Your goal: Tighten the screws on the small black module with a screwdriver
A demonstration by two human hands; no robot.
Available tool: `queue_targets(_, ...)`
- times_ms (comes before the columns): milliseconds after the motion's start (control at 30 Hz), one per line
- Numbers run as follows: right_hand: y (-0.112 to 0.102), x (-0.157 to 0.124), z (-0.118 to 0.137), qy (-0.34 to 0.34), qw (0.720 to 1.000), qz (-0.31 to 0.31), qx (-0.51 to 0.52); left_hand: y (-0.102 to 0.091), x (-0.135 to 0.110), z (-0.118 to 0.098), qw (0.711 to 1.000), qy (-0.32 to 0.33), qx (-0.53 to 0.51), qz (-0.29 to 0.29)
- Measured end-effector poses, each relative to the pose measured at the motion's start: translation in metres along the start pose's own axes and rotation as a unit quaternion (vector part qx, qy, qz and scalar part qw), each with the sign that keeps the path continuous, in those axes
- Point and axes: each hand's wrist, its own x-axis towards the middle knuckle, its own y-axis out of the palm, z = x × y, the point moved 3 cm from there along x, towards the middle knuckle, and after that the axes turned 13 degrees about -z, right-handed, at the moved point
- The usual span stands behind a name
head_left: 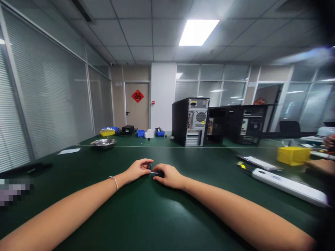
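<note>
Both my arms reach out over a dark green table (146,216). My left hand (138,169) pinches a small black part (149,166) between thumb and fingers. My right hand (167,175) is closed round a small black tool with a thin metal tip (155,173) that points at the black part. The two hands nearly touch near the middle of the table. A thin bracelet sits on my left wrist.
Two black computer towers (190,121) (242,124) stand at the back. A metal bowl (103,143) lies back left, with blue and yellow bins (108,132) behind it. A white power strip (288,185) and a yellow box (293,155) lie right, near another person's hand (320,165).
</note>
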Motion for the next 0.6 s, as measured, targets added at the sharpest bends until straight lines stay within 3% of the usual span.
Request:
queue_targets(267, 0.0028, 0.0030, -0.0064, 0.058, 0.998, 0.010, 0.014, 0.0025, -0.0001, 0.0032, 1.000, 0.012, 0.021, 0.008)
queue_targets(600, 0.0069, 0.0051, -0.0090, 0.038, 0.998, -0.002, -0.056, 0.0025, 0.0004, 0.0026, 0.997, 0.026, 0.077, -0.003)
